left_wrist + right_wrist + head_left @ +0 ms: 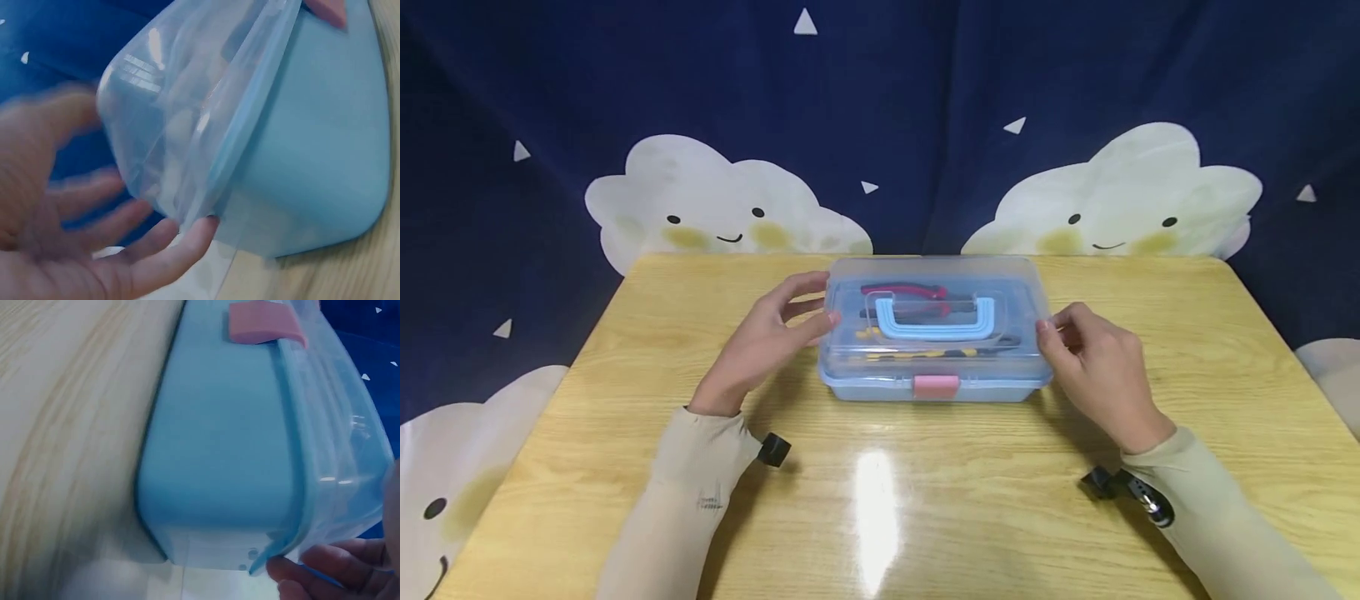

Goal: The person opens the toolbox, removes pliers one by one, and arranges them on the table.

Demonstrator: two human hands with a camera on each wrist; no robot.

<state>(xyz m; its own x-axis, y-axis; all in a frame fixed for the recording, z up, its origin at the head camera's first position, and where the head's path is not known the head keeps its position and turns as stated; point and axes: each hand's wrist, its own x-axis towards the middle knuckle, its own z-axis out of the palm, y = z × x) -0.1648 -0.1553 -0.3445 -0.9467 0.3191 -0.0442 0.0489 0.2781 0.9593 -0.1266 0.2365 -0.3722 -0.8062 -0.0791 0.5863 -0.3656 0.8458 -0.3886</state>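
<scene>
A light blue plastic toolbox [865, 390] with a clear lid [925, 271] stands on the table, lid down. A pink latch [936, 387] sits at its front, and a blue handle [936, 332] lies folded on top. Through the lid I see pliers with red handles [902, 290] and yellow-and-black tools [917, 355]. My left hand [760, 342] is at the box's left end, fingers spread, fingertips at the lid's edge. At the right end, my right hand [1101, 358] holds the lid's side with curled fingers and thumb; its fingertips [284, 569] meet the rim.
The wooden table [880, 500] extends around the box, its back edge just behind it. Behind hangs a dark blue curtain [925, 100] printed with white clouds. Small black cameras [773, 450] are worn at both wrists.
</scene>
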